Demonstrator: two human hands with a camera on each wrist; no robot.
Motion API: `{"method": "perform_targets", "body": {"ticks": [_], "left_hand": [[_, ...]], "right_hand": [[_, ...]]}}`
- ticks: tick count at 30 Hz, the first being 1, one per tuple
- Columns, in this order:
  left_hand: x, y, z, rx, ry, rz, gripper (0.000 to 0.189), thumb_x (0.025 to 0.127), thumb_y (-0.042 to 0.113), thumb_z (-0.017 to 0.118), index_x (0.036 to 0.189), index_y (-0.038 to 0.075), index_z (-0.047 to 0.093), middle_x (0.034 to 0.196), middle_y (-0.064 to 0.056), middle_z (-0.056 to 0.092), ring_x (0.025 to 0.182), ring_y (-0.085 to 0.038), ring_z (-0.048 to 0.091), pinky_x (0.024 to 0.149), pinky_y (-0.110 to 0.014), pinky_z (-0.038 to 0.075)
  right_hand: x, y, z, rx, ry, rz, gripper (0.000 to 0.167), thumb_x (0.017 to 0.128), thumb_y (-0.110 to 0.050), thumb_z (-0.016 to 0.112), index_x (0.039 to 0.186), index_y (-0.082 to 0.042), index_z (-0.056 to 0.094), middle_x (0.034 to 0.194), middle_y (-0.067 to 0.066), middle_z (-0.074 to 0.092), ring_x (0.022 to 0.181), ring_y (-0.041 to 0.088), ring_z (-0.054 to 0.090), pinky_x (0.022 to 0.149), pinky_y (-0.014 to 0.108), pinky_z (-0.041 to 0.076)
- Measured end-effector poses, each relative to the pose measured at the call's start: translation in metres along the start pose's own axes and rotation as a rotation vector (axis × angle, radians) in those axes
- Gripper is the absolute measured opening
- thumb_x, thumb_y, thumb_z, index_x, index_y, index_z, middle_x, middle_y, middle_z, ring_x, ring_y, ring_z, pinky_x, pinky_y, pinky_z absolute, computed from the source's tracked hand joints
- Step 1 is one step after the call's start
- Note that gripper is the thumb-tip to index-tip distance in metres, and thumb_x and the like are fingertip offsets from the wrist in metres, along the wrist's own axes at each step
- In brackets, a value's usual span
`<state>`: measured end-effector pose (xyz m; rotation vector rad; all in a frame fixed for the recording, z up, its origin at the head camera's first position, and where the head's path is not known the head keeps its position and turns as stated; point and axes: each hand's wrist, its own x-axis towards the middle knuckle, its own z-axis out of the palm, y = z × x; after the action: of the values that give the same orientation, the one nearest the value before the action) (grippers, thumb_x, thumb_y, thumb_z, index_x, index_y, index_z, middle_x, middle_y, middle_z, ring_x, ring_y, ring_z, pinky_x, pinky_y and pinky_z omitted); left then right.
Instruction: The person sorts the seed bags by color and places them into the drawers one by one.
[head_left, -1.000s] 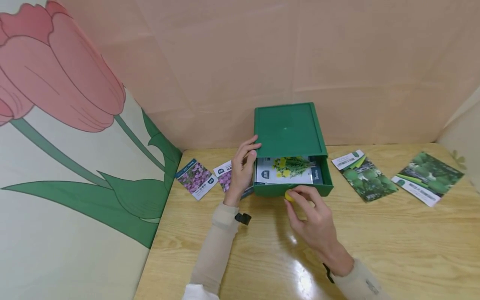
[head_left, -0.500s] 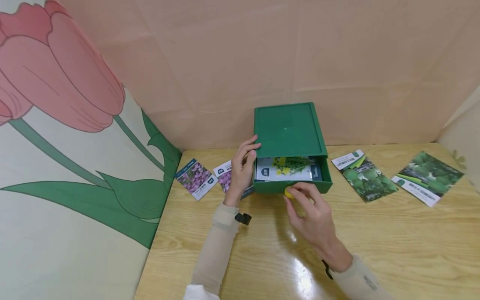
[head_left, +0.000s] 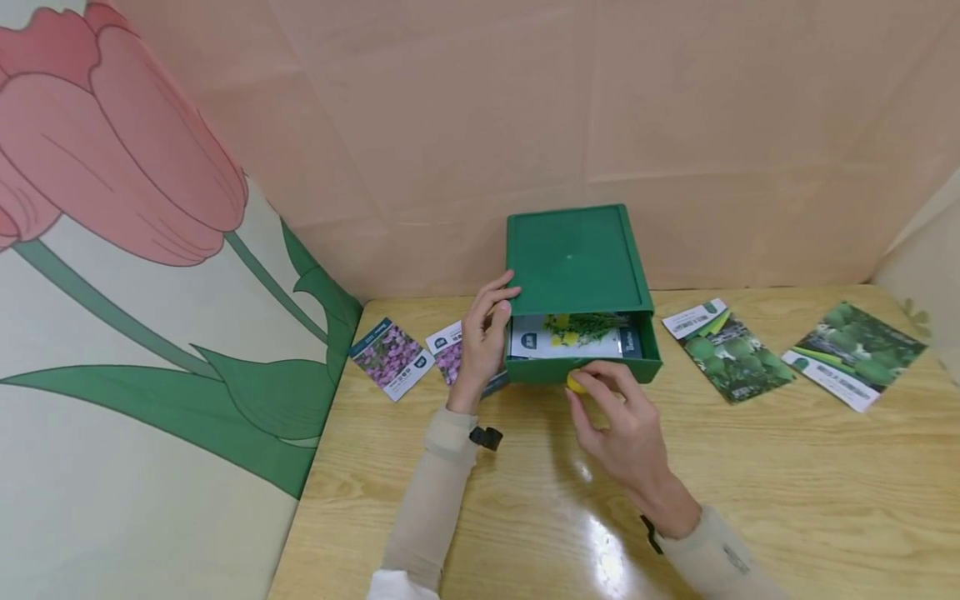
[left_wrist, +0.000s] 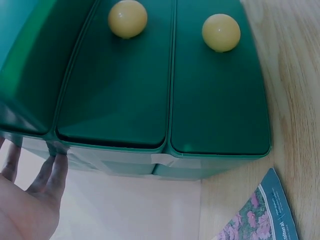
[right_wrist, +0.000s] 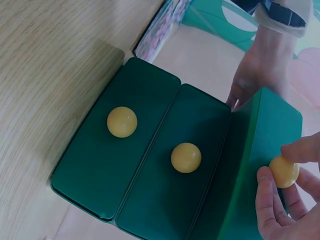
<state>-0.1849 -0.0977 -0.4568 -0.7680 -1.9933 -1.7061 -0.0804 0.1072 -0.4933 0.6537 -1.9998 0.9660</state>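
A green drawer cabinet [head_left: 573,258] stands against the back wall, its top drawer [head_left: 540,371] pulled part way out. In that drawer lies a seed packet [head_left: 536,342] with yellow flowers on it. My right hand [head_left: 626,425] pinches the top drawer's round yellow knob [right_wrist: 284,171] between thumb and fingers. On the cabinet's left side rests my left hand [head_left: 483,337], its fingers [left_wrist: 56,172] extended along the wall. Two lower drawers [left_wrist: 120,95], each with a yellow knob [left_wrist: 221,32], are shut in the wrist views.
Left of the cabinet are two packets with pink flowers, one packet [head_left: 392,358] in full view and another packet [head_left: 450,358] partly behind my left hand. To the right lie two green packets, a nearer packet [head_left: 727,354] and a farther packet [head_left: 858,354], on the wooden table [head_left: 750,483].
The top drawer has slid a little inward, and my right hand has moved forward with its knob. My left hand has stayed on the cabinet's side.
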Motion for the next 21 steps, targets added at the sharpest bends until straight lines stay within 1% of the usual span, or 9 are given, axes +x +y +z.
{"method": "perform_targets", "body": {"ticks": [3, 4, 6, 8, 10, 11, 13, 17, 21], "left_hand": [[-0.0003, 0.0004, 0.0, -0.002, 0.001, -0.001, 0.032, 0.109, -0.009, 0.044, 0.133, -0.009, 0.065, 0.156, -0.028, 0.052, 0.144, -0.038, 0.054, 0.096, -0.034, 0.055], [-0.0003, 0.0004, 0.0, -0.002, 0.001, 0.0, 0.032, 0.109, -0.009, 0.044, 0.133, -0.009, 0.065, 0.156, -0.028, 0.052, 0.144, -0.038, 0.054, 0.095, -0.037, 0.056], [-0.0005, 0.0004, -0.0002, -0.002, 0.002, 0.001, 0.032, 0.109, -0.009, 0.044, 0.133, -0.01, 0.065, 0.156, -0.028, 0.052, 0.144, -0.038, 0.054, 0.092, -0.041, 0.057], [-0.0003, 0.0002, 0.0, 0.0, 0.002, 0.002, 0.032, 0.109, -0.009, 0.044, 0.133, -0.01, 0.065, 0.156, -0.028, 0.052, 0.144, -0.038, 0.054, 0.092, -0.044, 0.057], [-0.0002, -0.0003, -0.0002, 0.001, 0.001, 0.004, 0.032, 0.109, -0.009, 0.044, 0.133, -0.01, 0.065, 0.156, -0.028, 0.052, 0.144, -0.038, 0.054, 0.088, -0.046, 0.057], [-0.0002, -0.0003, -0.0002, 0.0, 0.001, 0.005, 0.032, 0.109, -0.01, 0.044, 0.133, -0.01, 0.065, 0.156, -0.028, 0.052, 0.144, -0.039, 0.054, 0.087, -0.043, 0.056], [0.0001, -0.0001, -0.0002, -0.003, 0.002, 0.007, 0.032, 0.108, -0.01, 0.044, 0.133, -0.01, 0.065, 0.155, -0.029, 0.052, 0.143, -0.04, 0.054, 0.083, -0.04, 0.053], [0.0005, 0.0, 0.0003, -0.012, 0.004, 0.014, 0.032, 0.108, -0.012, 0.043, 0.132, -0.011, 0.065, 0.155, -0.03, 0.052, 0.143, -0.042, 0.053, 0.077, -0.037, 0.049], [0.0005, -0.0008, 0.001, -0.016, 0.008, 0.018, 0.032, 0.108, -0.012, 0.044, 0.132, -0.011, 0.065, 0.155, -0.03, 0.052, 0.142, -0.042, 0.054, 0.069, -0.033, 0.045]], "right_hand": [[0.0003, 0.0009, 0.0008, 0.005, 0.001, -0.001, 0.021, 0.097, -0.015, 0.072, 0.11, 0.0, 0.078, 0.114, 0.019, 0.069, 0.093, 0.027, 0.069, 0.075, 0.023, 0.056], [0.0004, 0.0011, 0.0011, 0.003, 0.002, 0.001, 0.022, 0.099, -0.018, 0.071, 0.11, 0.0, 0.079, 0.114, 0.019, 0.069, 0.093, 0.027, 0.069, 0.075, 0.023, 0.055], [0.0008, 0.0016, 0.0016, 0.005, 0.0, 0.003, 0.021, 0.098, -0.016, 0.074, 0.11, 0.0, 0.079, 0.114, 0.019, 0.069, 0.092, 0.027, 0.069, 0.075, 0.022, 0.055], [0.0012, 0.0021, 0.0017, 0.004, -0.001, 0.006, 0.021, 0.098, -0.017, 0.074, 0.11, 0.0, 0.079, 0.114, 0.019, 0.069, 0.092, 0.027, 0.069, 0.076, 0.022, 0.055], [0.0017, 0.0024, 0.0021, 0.003, 0.001, 0.006, 0.022, 0.099, -0.018, 0.073, 0.11, 0.0, 0.079, 0.114, 0.019, 0.069, 0.092, 0.027, 0.069, 0.076, 0.022, 0.055], [0.0019, 0.0028, 0.0022, 0.008, 0.0, 0.006, 0.02, 0.097, -0.015, 0.074, 0.11, 0.0, 0.079, 0.114, 0.019, 0.069, 0.092, 0.027, 0.069, 0.077, 0.022, 0.055], [0.0023, 0.0033, 0.0025, 0.01, 0.001, 0.006, 0.02, 0.096, -0.014, 0.075, 0.11, 0.0, 0.079, 0.114, 0.019, 0.069, 0.092, 0.027, 0.069, 0.078, 0.021, 0.054], [0.0036, 0.0044, 0.0031, 0.016, 0.001, 0.009, 0.024, 0.086, -0.004, 0.08, 0.11, 0.0, 0.079, 0.115, 0.019, 0.069, 0.093, 0.027, 0.068, 0.077, 0.021, 0.054], [0.0047, 0.0055, 0.0035, 0.019, 0.002, 0.011, 0.025, 0.086, -0.003, 0.079, 0.11, 0.0, 0.079, 0.115, 0.019, 0.069, 0.093, 0.027, 0.068, 0.076, 0.021, 0.052]]}}
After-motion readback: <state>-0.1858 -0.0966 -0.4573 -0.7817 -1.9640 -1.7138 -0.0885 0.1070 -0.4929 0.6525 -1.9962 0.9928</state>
